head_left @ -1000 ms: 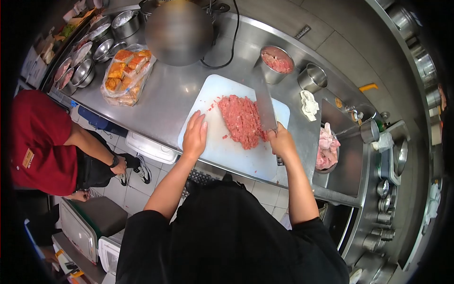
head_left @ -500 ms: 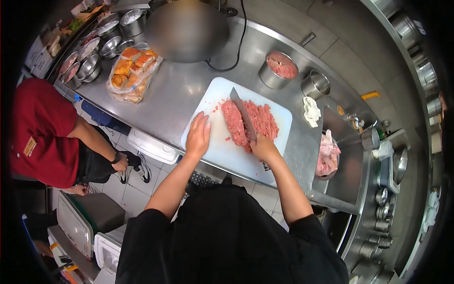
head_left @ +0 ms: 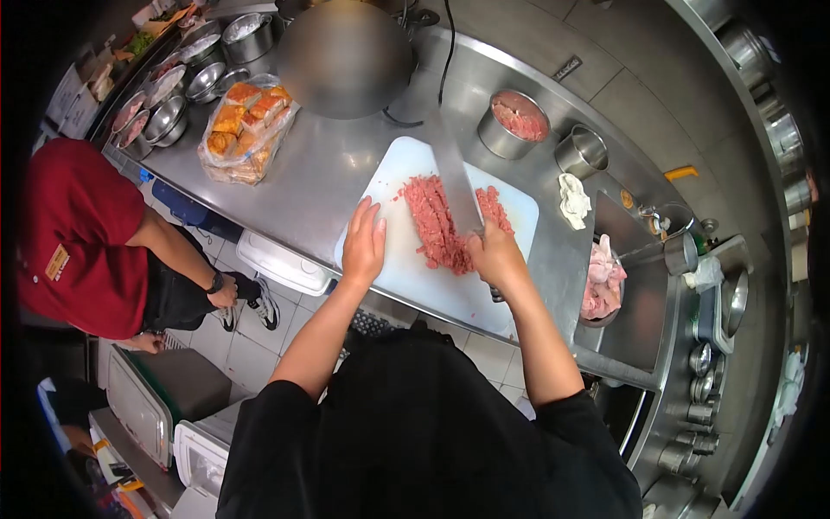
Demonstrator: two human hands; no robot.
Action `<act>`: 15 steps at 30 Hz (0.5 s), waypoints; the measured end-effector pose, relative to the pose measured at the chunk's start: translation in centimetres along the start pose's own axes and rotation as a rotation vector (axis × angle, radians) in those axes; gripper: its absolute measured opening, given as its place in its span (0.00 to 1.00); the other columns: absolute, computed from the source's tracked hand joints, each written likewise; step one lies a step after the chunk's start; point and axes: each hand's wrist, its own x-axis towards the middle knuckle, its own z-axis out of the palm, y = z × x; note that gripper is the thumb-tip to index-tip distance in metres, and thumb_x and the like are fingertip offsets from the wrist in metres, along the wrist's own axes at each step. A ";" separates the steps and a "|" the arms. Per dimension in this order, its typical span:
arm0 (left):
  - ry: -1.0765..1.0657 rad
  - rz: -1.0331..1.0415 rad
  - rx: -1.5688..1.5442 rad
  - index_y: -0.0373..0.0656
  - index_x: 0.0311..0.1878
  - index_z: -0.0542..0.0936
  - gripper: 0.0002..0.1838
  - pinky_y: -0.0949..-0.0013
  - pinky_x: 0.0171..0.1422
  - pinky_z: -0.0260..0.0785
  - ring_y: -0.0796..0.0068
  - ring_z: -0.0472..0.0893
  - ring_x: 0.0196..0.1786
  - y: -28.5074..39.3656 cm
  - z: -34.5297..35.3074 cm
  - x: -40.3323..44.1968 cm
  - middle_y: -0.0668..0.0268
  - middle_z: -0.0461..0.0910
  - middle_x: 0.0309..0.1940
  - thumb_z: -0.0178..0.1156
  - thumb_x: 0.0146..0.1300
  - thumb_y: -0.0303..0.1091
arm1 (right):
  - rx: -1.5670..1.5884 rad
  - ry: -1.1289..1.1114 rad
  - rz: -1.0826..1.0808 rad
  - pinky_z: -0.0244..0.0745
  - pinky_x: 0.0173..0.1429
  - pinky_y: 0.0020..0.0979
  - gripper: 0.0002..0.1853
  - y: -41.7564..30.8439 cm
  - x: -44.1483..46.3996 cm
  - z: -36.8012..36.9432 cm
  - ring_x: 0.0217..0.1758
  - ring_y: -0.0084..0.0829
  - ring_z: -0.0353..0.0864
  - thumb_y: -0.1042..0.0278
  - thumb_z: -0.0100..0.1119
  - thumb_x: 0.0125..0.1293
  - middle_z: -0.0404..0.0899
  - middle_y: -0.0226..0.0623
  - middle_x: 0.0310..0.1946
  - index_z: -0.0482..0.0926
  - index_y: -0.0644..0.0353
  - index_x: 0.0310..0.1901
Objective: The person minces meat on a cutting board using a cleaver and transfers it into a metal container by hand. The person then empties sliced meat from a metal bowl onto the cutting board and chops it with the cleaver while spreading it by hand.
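Observation:
My right hand (head_left: 500, 259) is wrapped round the handle of a knife (head_left: 456, 177). Its long, broad blade points away from me, raised over the meat and hiding part of it. Beneath lies pink minced meat (head_left: 430, 221), spread in a thick strip on a white cutting board (head_left: 393, 272), with more mince showing right of the blade. My left hand (head_left: 365, 246) rests on the board's left side, fingers stretched out and holding nothing, a short way left of the mince.
A metal pot of meat (head_left: 517, 125), a second pot (head_left: 582, 151) and a white cloth (head_left: 574, 201) stand beyond the board. Raw meat (head_left: 603, 281) lies in the sink at right. Bagged bread-like blocks (head_left: 246, 130) sit left. A person in a red shirt (head_left: 82, 233) is nearby.
The knife has lifted off the mince and shifted slightly right with my right hand. The mince strip on the left looks wider. My left hand has stayed on the board.

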 end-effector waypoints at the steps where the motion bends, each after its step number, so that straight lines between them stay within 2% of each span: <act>1: 0.023 -0.003 -0.010 0.34 0.66 0.77 0.20 0.51 0.79 0.62 0.43 0.70 0.75 0.2 -0.3 0.1 0.46 0.71 0.73 0.54 0.79 0.36 | 0.073 0.068 -0.081 0.80 0.54 0.53 0.18 0.8 0.0 1.2 0.44 0.59 0.88 0.62 0.55 0.71 0.86 0.63 0.38 0.81 0.70 0.51; 2: 0.026 0.003 -0.007 0.34 0.66 0.77 0.20 0.51 0.79 0.62 0.43 0.70 0.75 0.2 -0.4 0.3 0.46 0.71 0.73 0.54 0.79 0.36 | 0.077 0.073 -0.087 0.80 0.54 0.53 0.18 1.7 0.4 3.1 0.44 0.59 0.88 0.62 0.55 0.71 0.86 0.63 0.38 0.81 0.70 0.51; 4: 0.046 0.012 0.017 0.33 0.67 0.75 0.21 0.51 0.79 0.62 0.41 0.69 0.75 0.1 -0.2 0.3 0.44 0.70 0.73 0.55 0.78 0.36 | -0.098 -0.202 0.037 0.78 0.58 0.54 0.19 3.6 1.4 6.4 0.47 0.60 0.87 0.62 0.55 0.71 0.85 0.65 0.41 0.80 0.70 0.54; 5: 0.059 0.020 0.017 0.33 0.67 0.75 0.21 0.51 0.79 0.62 0.41 0.69 0.75 0.0 0.0 0.8 0.44 0.70 0.73 0.55 0.78 0.36 | -0.182 -0.243 0.026 0.77 0.61 0.55 0.21 4.1 2.4 6.1 0.50 0.61 0.86 0.61 0.54 0.71 0.85 0.67 0.44 0.79 0.71 0.56; 8: 0.028 0.035 0.018 0.32 0.67 0.75 0.21 0.50 0.80 0.61 0.40 0.69 0.75 -0.2 -0.2 0.2 0.44 0.70 0.73 0.56 0.78 0.36 | -0.125 -0.159 -0.006 0.78 0.61 0.54 0.22 1.8 1.9 2.6 0.51 0.61 0.86 0.60 0.55 0.70 0.85 0.67 0.45 0.80 0.71 0.55; 9: 0.036 0.035 0.010 0.32 0.67 0.75 0.21 0.50 0.79 0.61 0.41 0.69 0.75 -0.2 -0.1 0.2 0.44 0.70 0.73 0.56 0.77 0.35 | -0.004 -0.106 0.037 0.77 0.61 0.54 0.21 0.6 1.1 1.4 0.51 0.61 0.86 0.60 0.54 0.71 0.85 0.65 0.45 0.80 0.70 0.56; 12: 0.038 0.022 0.015 0.32 0.66 0.75 0.21 0.50 0.79 0.61 0.41 0.69 0.75 -0.2 -0.1 0.0 0.44 0.70 0.73 0.56 0.77 0.35 | -0.165 -0.081 0.050 0.77 0.60 0.55 0.20 4.2 2.8 4.8 0.51 0.61 0.86 0.60 0.53 0.71 0.86 0.63 0.43 0.80 0.68 0.55; 13: 0.033 0.020 0.019 0.32 0.66 0.75 0.21 0.50 0.79 0.61 0.41 0.69 0.75 -0.1 0.0 0.3 0.44 0.70 0.73 0.56 0.77 0.35 | -0.171 -0.143 0.031 0.80 0.56 0.52 0.20 4.6 2.7 5.8 0.44 0.58 0.88 0.60 0.53 0.71 0.87 0.60 0.40 0.81 0.68 0.55; 14: 0.038 0.027 0.016 0.32 0.66 0.75 0.21 0.50 0.79 0.61 0.41 0.69 0.75 -0.1 0.1 0.5 0.44 0.70 0.73 0.56 0.77 0.35 | -0.172 -0.135 0.028 0.80 0.56 0.52 0.20 5.4 3.4 5.7 0.44 0.58 0.88 0.60 0.53 0.71 0.87 0.60 0.40 0.81 0.68 0.55; 15: 0.038 0.026 0.005 0.32 0.66 0.75 0.21 0.50 0.79 0.61 0.41 0.69 0.75 -0.1 0.0 0.5 0.44 0.71 0.73 0.56 0.78 0.35 | -0.128 -0.202 0.046 0.79 0.42 0.47 0.20 4.7 3.4 4.5 0.32 0.47 0.85 0.61 0.54 0.72 0.86 0.54 0.33 0.79 0.68 0.56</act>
